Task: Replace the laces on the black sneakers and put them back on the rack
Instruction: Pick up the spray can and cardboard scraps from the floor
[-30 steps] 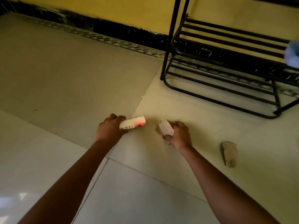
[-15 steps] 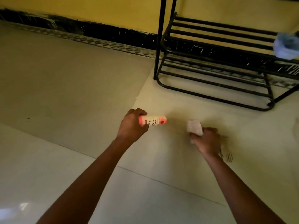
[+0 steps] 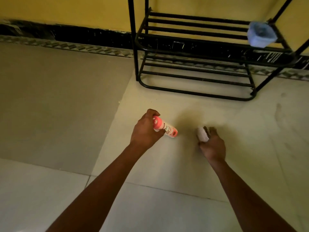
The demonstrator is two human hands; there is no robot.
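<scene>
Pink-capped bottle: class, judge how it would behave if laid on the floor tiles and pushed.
The pink-capped bottle looks cylindrical, so it would probably roll on the glossy floor tiles. It is likely light and stiff: the left hand holds it alone, and it shows no dents.

Home interior, pale tiled floor (image 3: 150, 206), yellow wall (image 3: 66, 9) with black skirting (image 3: 83, 36), black metal shoe rack (image 3: 197, 67) standing against the wall
</scene>
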